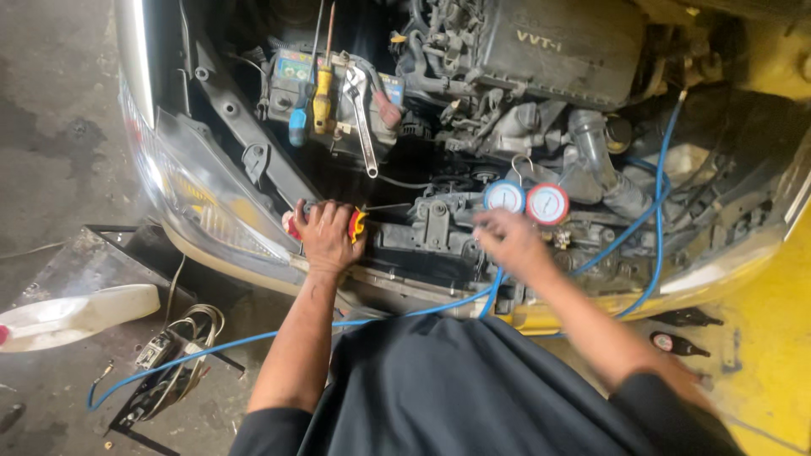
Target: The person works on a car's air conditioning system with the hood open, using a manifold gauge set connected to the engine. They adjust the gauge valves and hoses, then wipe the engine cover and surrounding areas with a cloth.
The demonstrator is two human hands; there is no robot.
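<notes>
A blue hose (pixel 211 350) is seen trailing over the floor at eight o'clock. A red and yellow tool (pixel 357 223), lying on the car's front crossmember just left of centre, is gripped by the closed fingers of the left hand (pixel 328 236). At twelve o'clock, screwdrivers (pixel 321 97) and a wrench (pixel 361 118) are laid on the battery (pixel 291 72). Right of centre, the right hand (pixel 507 241) is blurred just below the twin gauges (pixel 526 200); its finger state cannot be told.

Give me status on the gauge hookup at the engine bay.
Done: the manifold gauge set hangs in the bay, its blue hose routed in. In hand: left hand rests on a red-and-yellow tool; right hand, blurred, sits below the gauges. Left: screwdrivers and wrench lie on the battery.
</notes>
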